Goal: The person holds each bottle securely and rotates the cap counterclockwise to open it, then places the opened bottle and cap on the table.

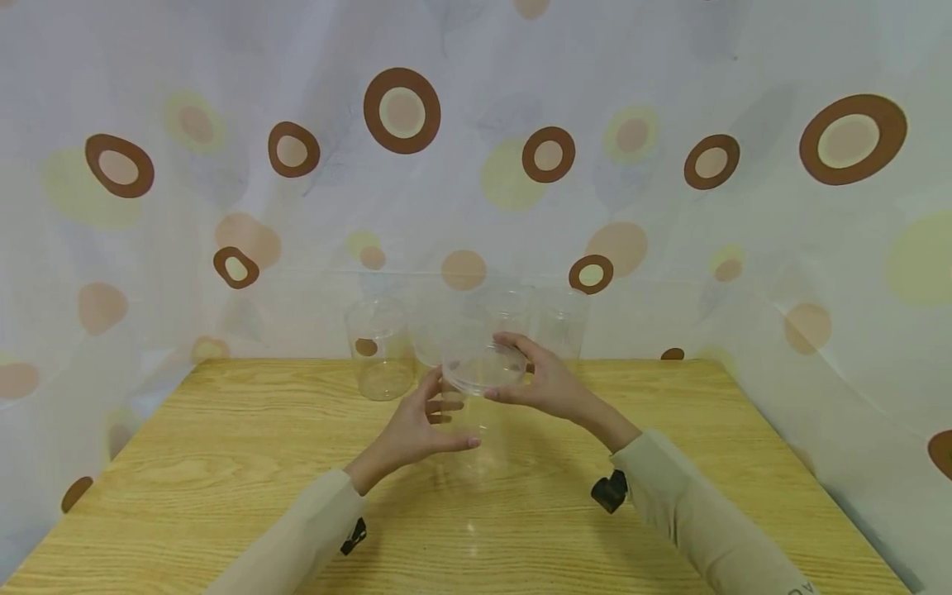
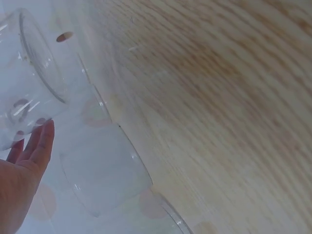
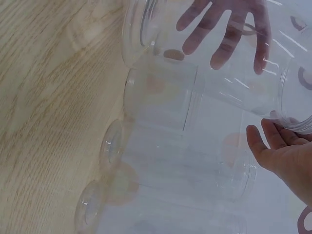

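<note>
Right hand (image 1: 554, 388) grips jar (image 1: 488, 426); sleeve lettering (image 1: 802, 588) cropped

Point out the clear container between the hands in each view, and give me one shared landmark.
Head: the clear container is just below centre, between the hands.
Left wrist: the clear container is upper left, cut off by the edge.
Right wrist: the clear container is upper right.
Landmark: the wood-grain table, bottom, right and left respectively.

front jar (image 3: 219, 83): clear, smooth, glossy, plastic by its look
back jars (image 1: 381, 343): equally clear, glossy
counter (image 1: 260, 446): smooth wood grain, slight sheen
backdrop (image 1: 476, 49): smooth sheeting, soft sheen
sleeves (image 1: 301, 525): matt cloth
</note>
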Action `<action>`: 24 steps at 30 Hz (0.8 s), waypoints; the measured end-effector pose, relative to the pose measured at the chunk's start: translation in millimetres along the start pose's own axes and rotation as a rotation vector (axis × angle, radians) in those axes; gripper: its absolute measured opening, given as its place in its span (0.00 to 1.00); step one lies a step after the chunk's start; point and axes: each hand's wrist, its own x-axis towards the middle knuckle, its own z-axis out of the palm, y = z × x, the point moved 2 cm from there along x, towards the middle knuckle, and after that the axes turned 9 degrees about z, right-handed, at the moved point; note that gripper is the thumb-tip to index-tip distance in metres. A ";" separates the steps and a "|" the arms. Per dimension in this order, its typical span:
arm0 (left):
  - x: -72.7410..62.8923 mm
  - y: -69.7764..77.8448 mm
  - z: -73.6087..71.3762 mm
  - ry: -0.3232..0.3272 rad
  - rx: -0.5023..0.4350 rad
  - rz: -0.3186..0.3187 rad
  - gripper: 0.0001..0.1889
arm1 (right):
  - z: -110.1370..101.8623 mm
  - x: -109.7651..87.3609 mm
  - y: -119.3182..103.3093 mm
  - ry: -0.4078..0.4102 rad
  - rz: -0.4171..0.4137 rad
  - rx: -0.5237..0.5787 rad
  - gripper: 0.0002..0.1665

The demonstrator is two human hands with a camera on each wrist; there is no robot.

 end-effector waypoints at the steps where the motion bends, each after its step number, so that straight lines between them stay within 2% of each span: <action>1: -0.4 4.3 -0.6 -0.004 0.001 0.005 0.52 | 0.1 -0.1 -0.8 0.007 -0.011 -0.001 0.47; 3: -1.4 11.5 -2.1 -0.007 0.002 0.018 0.51 | 0.3 0.0 -1.5 0.016 -0.039 -0.017 0.47; 7: -2.3 13.4 -3.9 -0.006 0.004 0.034 0.50 | 0.9 0.0 -1.5 0.021 -0.065 -0.025 0.48; 16: 0.9 -21.3 -2.4 -0.036 -0.089 0.044 0.49 | 4.1 0.3 -4.5 0.058 -0.008 0.003 0.48; 20: 0.6 -23.9 -0.9 -0.056 -0.087 0.026 0.49 | 4.1 1.0 -5.1 0.079 -0.007 0.023 0.48; 24: 0.9 -18.1 4.0 -0.060 -0.091 -0.001 0.52 | 3.8 1.5 -5.3 0.099 0.000 0.038 0.49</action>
